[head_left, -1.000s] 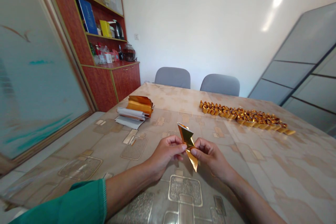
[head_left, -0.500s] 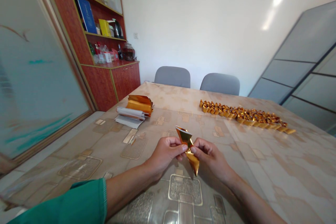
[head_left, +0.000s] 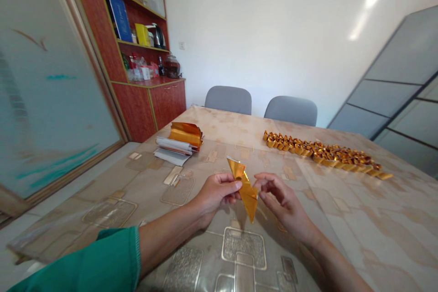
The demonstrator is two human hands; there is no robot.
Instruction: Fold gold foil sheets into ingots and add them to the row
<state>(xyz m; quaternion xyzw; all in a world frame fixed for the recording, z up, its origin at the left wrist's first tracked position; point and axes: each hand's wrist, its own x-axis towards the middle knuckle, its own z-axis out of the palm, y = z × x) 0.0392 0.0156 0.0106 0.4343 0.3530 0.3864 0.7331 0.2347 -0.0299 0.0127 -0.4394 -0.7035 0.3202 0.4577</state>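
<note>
– Is any writing showing?
– The blue book or box (head_left: 119, 17) is bearing faint marks, too small to read.
– What's being held?
– The left hand (head_left: 219, 191) is pinching gold paper (head_left: 247, 191) above the patterned table (head_left: 345, 223); the right hand (head_left: 282, 198) is standing half-spread just beside it, touching or not I can't tell.
– And beyond?
– Gray chairs (head_left: 228, 100) are lining the table's far edge; a paper stack (head_left: 186, 133) and folded pieces (head_left: 325, 151) are lying well apart.

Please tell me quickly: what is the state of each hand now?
Left hand: closed, pinching the folded gold paper.
Right hand: open, close beside the paper; contact unclear.
</note>
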